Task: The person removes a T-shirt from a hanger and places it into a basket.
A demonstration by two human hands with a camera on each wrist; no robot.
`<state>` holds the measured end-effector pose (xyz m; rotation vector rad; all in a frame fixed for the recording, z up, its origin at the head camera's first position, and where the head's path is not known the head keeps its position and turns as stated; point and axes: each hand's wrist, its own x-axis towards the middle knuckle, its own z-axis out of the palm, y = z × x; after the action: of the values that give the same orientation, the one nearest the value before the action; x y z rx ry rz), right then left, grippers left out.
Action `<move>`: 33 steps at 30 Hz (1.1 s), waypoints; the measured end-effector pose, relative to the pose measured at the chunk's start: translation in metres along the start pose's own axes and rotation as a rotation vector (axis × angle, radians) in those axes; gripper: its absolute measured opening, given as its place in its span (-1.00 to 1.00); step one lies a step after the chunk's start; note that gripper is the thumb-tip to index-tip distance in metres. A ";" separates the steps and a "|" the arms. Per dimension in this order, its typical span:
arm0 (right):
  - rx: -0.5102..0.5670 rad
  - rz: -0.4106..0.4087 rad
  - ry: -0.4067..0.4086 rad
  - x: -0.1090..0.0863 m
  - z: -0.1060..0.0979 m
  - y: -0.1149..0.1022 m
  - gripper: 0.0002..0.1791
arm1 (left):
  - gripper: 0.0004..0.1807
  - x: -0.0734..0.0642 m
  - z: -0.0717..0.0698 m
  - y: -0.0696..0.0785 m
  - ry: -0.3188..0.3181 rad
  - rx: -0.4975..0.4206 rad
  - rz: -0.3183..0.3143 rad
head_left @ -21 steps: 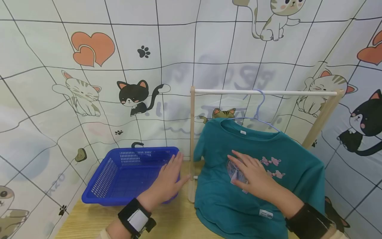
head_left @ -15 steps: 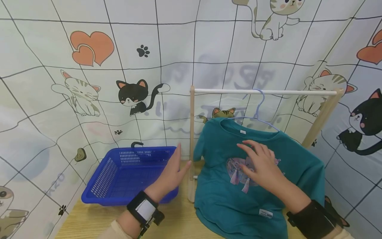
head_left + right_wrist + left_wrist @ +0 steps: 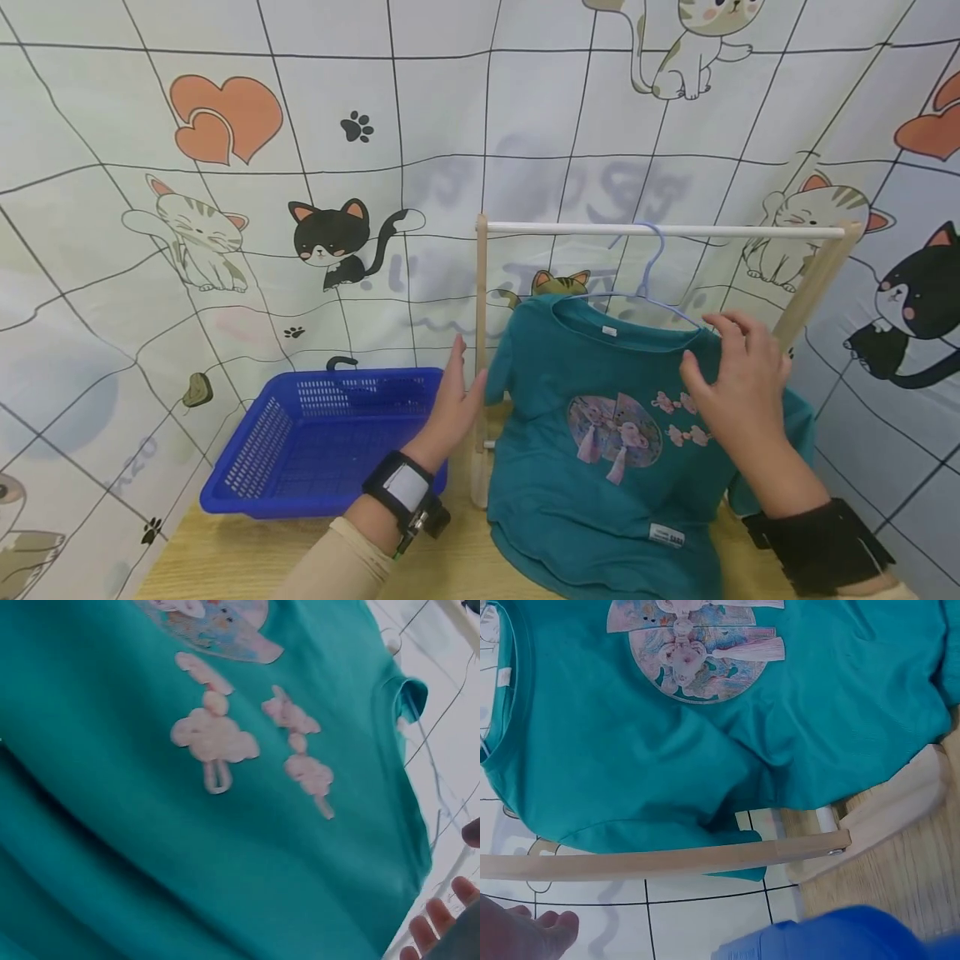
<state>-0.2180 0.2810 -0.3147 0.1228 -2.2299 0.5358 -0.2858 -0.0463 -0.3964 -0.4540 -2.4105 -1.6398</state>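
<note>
A teal T-shirt (image 3: 540, 492) with a round printed patch and small pink bear prints hangs on a thin lilac hanger (image 3: 651, 267). The hanger's hook loops over the white rod (image 3: 555, 229) of a small wooden rack. My right hand (image 3: 750, 392) is at the shirt's right shoulder, thumb and fingers apart with nothing between them; its fingertips (image 3: 442, 915) show past the shirt's edge in the right wrist view. My left hand (image 3: 448, 408), fingers extended, is beside the rack's left post (image 3: 660, 861), between the post and the blue basket (image 3: 225, 479).
The blue plastic basket has perforated sides and stands left of the rack on a wooden tabletop (image 3: 202, 562). Behind everything hangs a white gridded sheet (image 3: 450, 108) with cartoon cats and hearts. The rack's right post (image 3: 817, 283) leans behind my right hand.
My right hand has moved from the shirt's chest print up and right to the shoulder. My left hand has shifted slightly up and right, toward the rack's post. The shirt hangs much as before.
</note>
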 end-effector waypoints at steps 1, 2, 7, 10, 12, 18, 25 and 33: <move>-0.006 0.016 -0.003 0.000 -0.001 0.002 -0.45 | -0.27 0.002 0.001 0.000 0.006 -0.003 0.007; -0.018 0.034 -0.012 -0.001 -0.002 0.005 -0.45 | -0.28 0.004 0.003 -0.001 0.011 -0.001 0.012; -0.049 0.102 -0.062 -0.008 -0.002 0.014 -0.45 | -0.34 0.011 0.010 -0.002 0.034 0.039 0.024; -0.053 0.132 -0.084 -0.012 -0.003 0.016 -0.45 | -0.37 0.013 0.014 0.000 0.047 0.028 -0.006; -0.057 0.144 -0.092 -0.013 -0.003 0.017 -0.45 | -0.38 0.015 0.016 0.001 0.048 0.009 -0.023; -0.048 0.137 -0.088 -0.013 -0.003 0.019 -0.50 | -0.45 0.020 0.017 -0.001 0.048 -0.017 -0.041; -0.023 0.107 -0.073 -0.012 -0.004 0.019 -0.57 | -0.49 0.022 0.012 -0.006 0.067 0.064 -0.024; -0.001 0.126 -0.067 -0.011 -0.006 0.017 -0.62 | -0.48 0.023 0.009 -0.009 0.040 0.018 -0.072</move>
<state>-0.2110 0.2976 -0.3258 -0.0010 -2.3140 0.6066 -0.3104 -0.0373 -0.3999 -0.3318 -2.4374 -1.6388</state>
